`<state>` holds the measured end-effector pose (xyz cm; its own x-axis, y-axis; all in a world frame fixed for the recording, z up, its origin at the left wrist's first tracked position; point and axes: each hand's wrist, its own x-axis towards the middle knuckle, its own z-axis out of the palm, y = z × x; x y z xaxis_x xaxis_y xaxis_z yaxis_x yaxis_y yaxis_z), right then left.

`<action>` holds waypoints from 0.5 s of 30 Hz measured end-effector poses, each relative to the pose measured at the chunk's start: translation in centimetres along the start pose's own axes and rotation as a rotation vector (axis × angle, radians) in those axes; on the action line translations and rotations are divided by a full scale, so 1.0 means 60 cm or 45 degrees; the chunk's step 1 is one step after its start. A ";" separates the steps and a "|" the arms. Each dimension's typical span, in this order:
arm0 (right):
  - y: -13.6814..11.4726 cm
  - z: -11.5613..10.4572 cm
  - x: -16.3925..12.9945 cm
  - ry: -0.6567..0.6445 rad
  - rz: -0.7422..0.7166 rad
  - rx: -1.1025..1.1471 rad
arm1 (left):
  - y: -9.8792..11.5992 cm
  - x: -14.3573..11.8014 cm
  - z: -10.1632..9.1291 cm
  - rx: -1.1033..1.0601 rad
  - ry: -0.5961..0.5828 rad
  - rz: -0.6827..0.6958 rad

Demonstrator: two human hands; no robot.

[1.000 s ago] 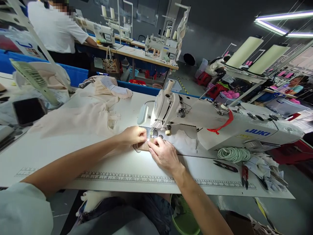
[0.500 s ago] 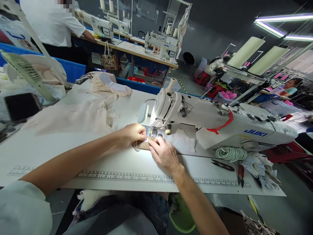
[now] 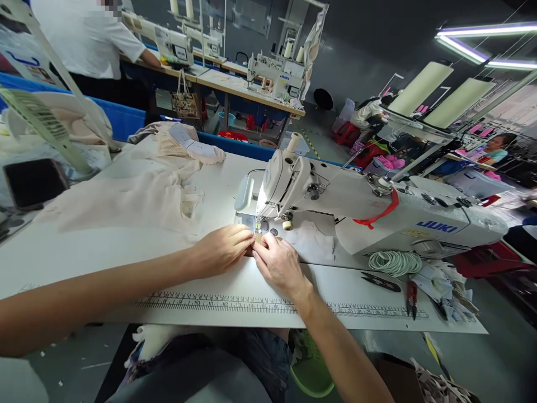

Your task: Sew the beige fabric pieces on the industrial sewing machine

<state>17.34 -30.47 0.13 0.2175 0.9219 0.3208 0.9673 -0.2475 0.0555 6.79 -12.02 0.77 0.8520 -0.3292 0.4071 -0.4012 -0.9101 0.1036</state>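
A small flat brown piece (image 3: 260,239), mostly covered by my fingers, lies on the sewing machine bed just in front of the lit needle area. My left hand (image 3: 224,250) comes from the left with its fingers held together, and the fingertips press on the piece's left side. From the right, my right hand (image 3: 279,263) grips the same piece with thumb and forefinger, its fingertips almost meeting the left ones. The white sewing machine (image 3: 310,190) stands right behind both hands, its presser foot partly hidden. Beige fabric (image 3: 121,198) is spread on the table to the left.
On the right lie a coil of pale green cord (image 3: 395,263), black thread snips (image 3: 381,281), red-handled snips (image 3: 411,299) and fabric scraps (image 3: 444,288). A phone (image 3: 36,183) and green fan (image 3: 46,129) are at left. A co-worker (image 3: 88,39) sits beyond.
My left hand has shifted down and toward me, its fingers now laid over the brown piece, and the left forearm is lower. My right hand has barely moved.
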 end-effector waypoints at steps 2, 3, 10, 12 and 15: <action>-0.001 -0.001 0.000 0.010 0.006 -0.003 | 0.007 -0.012 0.007 0.120 0.006 0.066; -0.002 -0.002 0.000 0.016 0.006 -0.003 | 0.007 -0.016 0.011 0.167 0.000 0.082; 0.010 -0.003 0.002 0.021 0.074 0.036 | -0.003 -0.014 0.032 0.167 -0.014 0.056; 0.025 -0.001 0.003 0.072 0.149 0.042 | -0.006 -0.007 0.038 0.161 -0.021 0.012; 0.049 0.003 -0.001 0.168 0.233 0.017 | -0.012 0.006 0.050 0.170 -0.039 -0.048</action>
<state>20.22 -31.18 0.09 0.3711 0.8149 0.4452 0.9152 -0.4020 -0.0270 8.40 -12.25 -1.88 0.8762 -0.3000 0.3772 -0.3223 -0.9466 -0.0040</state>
